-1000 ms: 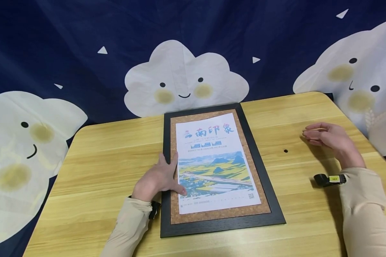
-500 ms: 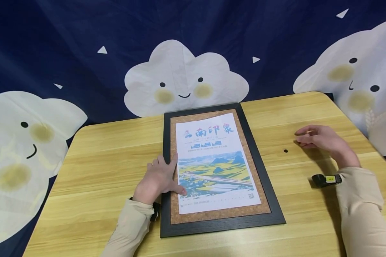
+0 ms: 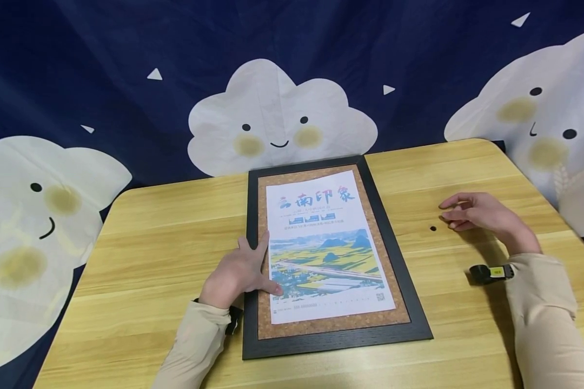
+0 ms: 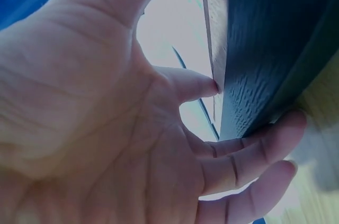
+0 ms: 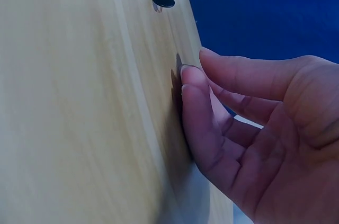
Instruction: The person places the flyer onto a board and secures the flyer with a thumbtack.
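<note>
A black-framed corkboard [image 3: 399, 319] lies on the wooden table, with a printed landscape poster [image 3: 321, 259] over its cork. My left hand [image 3: 236, 273] spreads across the left side of the frame. Its thumb and index finger reach onto the poster's left edge, while the other fingers bend past the frame's outer side [image 4: 265, 49]. On the table right of the board is a small black-headed thumbtack [image 3: 433, 228], whose shiny underside shows in the right wrist view. My right hand [image 3: 486, 216] hovers close beside it, fingers loosely bent, thumb and index finger apart, holding nothing.
The wooden table [image 3: 165, 237] spreads on both sides of the board. Behind it hangs a dark blue curtain [image 3: 126, 54] printed with white smiling clouds. A black wrist camera [image 3: 482, 274] sticks out from the right sleeve, low over the table.
My right hand has moved left across the table, close to the thumbtack. My left hand keeps its place on the board, its fingers shifting slightly; board and poster are still.
</note>
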Demonstrator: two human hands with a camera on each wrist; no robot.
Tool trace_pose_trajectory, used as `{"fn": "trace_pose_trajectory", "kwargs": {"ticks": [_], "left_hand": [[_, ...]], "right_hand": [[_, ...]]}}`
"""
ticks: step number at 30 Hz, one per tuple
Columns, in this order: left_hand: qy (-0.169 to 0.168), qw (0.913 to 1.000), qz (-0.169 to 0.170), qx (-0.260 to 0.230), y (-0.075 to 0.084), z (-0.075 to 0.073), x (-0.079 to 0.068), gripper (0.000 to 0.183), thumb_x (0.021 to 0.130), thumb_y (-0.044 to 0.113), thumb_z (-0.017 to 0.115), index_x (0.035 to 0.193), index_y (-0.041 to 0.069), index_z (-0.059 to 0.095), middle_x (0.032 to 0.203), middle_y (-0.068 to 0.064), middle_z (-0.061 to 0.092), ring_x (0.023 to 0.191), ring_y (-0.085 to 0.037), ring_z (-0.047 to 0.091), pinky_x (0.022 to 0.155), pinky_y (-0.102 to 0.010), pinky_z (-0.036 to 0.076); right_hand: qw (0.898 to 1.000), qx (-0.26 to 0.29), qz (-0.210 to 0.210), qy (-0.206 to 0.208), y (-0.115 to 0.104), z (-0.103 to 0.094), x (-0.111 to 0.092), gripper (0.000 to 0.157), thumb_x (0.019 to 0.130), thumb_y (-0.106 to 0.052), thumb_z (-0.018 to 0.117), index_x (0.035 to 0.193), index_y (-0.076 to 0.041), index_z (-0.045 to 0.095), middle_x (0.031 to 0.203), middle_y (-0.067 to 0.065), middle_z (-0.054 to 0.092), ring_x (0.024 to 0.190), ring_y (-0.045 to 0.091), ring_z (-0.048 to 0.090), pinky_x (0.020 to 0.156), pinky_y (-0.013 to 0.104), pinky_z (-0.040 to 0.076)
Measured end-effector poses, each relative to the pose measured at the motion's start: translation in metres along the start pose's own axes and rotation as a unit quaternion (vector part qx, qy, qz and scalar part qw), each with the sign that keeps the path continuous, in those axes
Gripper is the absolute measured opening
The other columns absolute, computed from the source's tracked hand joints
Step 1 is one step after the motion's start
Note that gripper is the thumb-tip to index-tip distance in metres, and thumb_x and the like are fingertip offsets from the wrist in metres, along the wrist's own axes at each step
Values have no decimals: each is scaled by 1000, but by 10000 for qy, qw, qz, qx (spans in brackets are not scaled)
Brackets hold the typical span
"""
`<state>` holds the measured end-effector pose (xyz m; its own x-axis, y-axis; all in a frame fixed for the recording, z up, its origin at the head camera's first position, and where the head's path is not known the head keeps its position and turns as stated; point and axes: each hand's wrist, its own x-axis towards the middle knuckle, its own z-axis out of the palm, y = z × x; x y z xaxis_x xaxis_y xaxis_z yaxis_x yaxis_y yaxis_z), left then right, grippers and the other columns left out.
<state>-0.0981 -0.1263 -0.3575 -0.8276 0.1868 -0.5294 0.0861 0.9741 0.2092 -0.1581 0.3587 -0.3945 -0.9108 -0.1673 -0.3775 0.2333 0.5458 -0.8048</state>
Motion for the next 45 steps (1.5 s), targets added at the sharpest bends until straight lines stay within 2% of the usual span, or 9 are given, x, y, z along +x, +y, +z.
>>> {"fn": "trace_pose_trajectory", "kwargs": {"ticks": [14, 21, 27, 38, 45], "left_hand": [[-9, 9999, 62, -137, -3, 0, 0, 129, 76, 53, 90, 169, 15, 8, 147, -40, 30, 57, -22, 51, 55, -33, 43], [9, 9998, 48, -206, -4, 1, -1, 129, 76, 53, 90, 169, 16, 8, 148, -40, 30, 57, -22, 52, 55, -33, 43], [-14, 9997, 55, -240, -4, 1, -1, 129, 76, 53, 90, 169, 17, 8, 152, -40, 26, 59, -23, 53, 56, -33, 44], [-16, 9997, 22, -256, -3, 1, 0, 129, 76, 53, 90, 169, 18, 8, 151, -39, 28, 58, -22, 52, 55, -33, 44], [-23, 9997, 42, -238, -3, 1, 0, 129, 76, 53, 90, 169, 17, 8, 150, -39, 28, 58, -22, 52, 55, -33, 43]], "right_hand": [[9995, -301, -10, -70, -4, 3, 2, 37, 104, -8, 63, 128, 18, 54, 98, 5, 70, 80, 10, 67, 74, 29, 59], [9970, -441, -113, -623, -11, 9, 3, 20, 102, -3, 61, 113, 13, 64, 98, 9, 70, 80, 16, 67, 74, 32, 59], [9928, -643, -179, -997, -15, 13, 3, 13, 101, -1, 63, 104, 11, 66, 92, 6, 68, 78, 15, 64, 73, 31, 58], [9882, -1196, -215, -931, -18, 16, 1, 12, 99, -5, 68, 96, 7, 67, 85, 4, 65, 74, 13, 60, 70, 29, 56], [9870, -1237, -361, -961, -20, 18, 1, 9, 94, -3, 74, 91, 3, 67, 78, 2, 60, 66, 10, 53, 62, 26, 49]]}}
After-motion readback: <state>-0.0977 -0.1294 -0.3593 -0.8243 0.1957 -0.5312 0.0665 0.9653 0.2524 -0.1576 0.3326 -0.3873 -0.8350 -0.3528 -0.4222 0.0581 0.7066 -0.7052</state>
